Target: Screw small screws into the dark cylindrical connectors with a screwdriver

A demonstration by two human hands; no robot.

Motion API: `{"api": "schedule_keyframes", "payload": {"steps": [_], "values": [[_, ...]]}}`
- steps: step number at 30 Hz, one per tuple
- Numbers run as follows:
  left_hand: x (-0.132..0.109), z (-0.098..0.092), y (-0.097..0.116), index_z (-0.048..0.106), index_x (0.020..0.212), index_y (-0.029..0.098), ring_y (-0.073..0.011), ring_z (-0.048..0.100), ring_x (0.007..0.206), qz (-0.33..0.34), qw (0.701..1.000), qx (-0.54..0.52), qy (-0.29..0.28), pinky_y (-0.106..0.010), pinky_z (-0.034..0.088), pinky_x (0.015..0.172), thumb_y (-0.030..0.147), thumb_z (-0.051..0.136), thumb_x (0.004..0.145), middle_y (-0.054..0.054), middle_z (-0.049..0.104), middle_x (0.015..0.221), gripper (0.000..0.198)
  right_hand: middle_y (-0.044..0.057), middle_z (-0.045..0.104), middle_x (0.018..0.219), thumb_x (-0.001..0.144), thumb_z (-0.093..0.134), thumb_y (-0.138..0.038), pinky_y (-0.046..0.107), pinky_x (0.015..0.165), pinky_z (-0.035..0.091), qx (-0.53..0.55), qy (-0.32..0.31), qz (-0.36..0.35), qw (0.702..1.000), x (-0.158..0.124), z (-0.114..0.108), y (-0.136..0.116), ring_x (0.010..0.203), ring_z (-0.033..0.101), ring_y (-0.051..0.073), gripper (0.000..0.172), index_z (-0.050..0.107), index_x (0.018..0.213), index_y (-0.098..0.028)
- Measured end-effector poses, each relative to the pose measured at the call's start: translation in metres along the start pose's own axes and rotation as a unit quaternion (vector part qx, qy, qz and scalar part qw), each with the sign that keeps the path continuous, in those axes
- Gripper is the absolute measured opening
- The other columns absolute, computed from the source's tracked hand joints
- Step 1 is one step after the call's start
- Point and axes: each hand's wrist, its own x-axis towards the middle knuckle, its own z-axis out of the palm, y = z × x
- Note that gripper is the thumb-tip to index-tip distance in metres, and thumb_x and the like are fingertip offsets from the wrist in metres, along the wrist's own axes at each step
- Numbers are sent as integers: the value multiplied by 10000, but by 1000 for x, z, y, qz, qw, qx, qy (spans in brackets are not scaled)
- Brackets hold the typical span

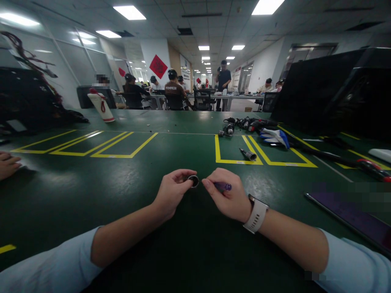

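My left hand point(173, 190) pinches a small round part point(193, 181) with a dark middle and a silvery rim, its opening facing partly toward me. Close on the right, my right hand point(227, 193) is closed around a slim tool with a translucent purple handle point(224, 186), which looks like a small screwdriver. Its thin tip points at the round part; whether they touch I cannot tell. Beyond my right hand, a grey metal cylindrical piece point(251, 155) with a thin dark end lies by a yellow tape line.
Dark metal connectors and cables point(229, 129) lie at the back right near a blue-and-white glove point(275, 138). A white cup point(102, 107) stands back left. A flat dark device point(348, 215) lies at right. Another person's hand point(8, 165) rests at the left edge. Yellow tape marks the green table point(128, 183).
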Motion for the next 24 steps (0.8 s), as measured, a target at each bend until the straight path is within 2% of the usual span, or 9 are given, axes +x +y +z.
{"api": "schedule_keyframes", "payload": {"steps": [8, 12, 16, 19, 24], "values": [[0, 0, -1, 668, 831, 130, -140, 623, 728, 6, 1000, -5, -2, -257, 490, 716, 137, 701, 576, -23, 692, 752, 257, 21, 555, 617, 834, 472, -197, 282, 567, 391, -9, -11, -10, 1000, 0, 2, -2, 585, 492, 133, 171, 567, 694, -177], [0, 1, 0, 664, 836, 119, -137, 618, 696, 2, 1000, -1, 5, -263, 492, 692, 145, 693, 587, -29, 687, 740, 252, -7, 505, 547, 834, 469, -207, 266, 531, 373, 8, 35, 8, 999, 2, -2, -3, 529, 471, 116, 224, 524, 618, -190], [0, 1, 1, 659, 856, 114, -138, 618, 692, -3, 1000, 19, 5, -259, 498, 659, 146, 678, 611, -43, 685, 773, 248, -46, 390, 464, 830, 462, -221, 247, 463, 317, 6, 71, 50, 996, 6, -10, 1, 433, 396, 91, 302, 443, 529, -199], [2, -1, -1, 655, 859, 118, -145, 622, 707, -4, 1000, 19, 1, -252, 501, 640, 149, 683, 610, -48, 684, 783, 252, -59, 332, 436, 813, 465, -219, 244, 453, 290, 4, 59, 70, 996, 8, -13, 7, 412, 360, 84, 341, 386, 482, -202], [5, -4, -4, 657, 855, 128, -147, 620, 720, 5, 999, 30, -8, -246, 498, 626, 163, 685, 618, -47, 680, 790, 241, -57, 322, 433, 799, 454, -224, 248, 456, 274, 18, 9, 97, 995, 9, -14, 15, 413, 353, 86, 354, 354, 460, -202]]}}
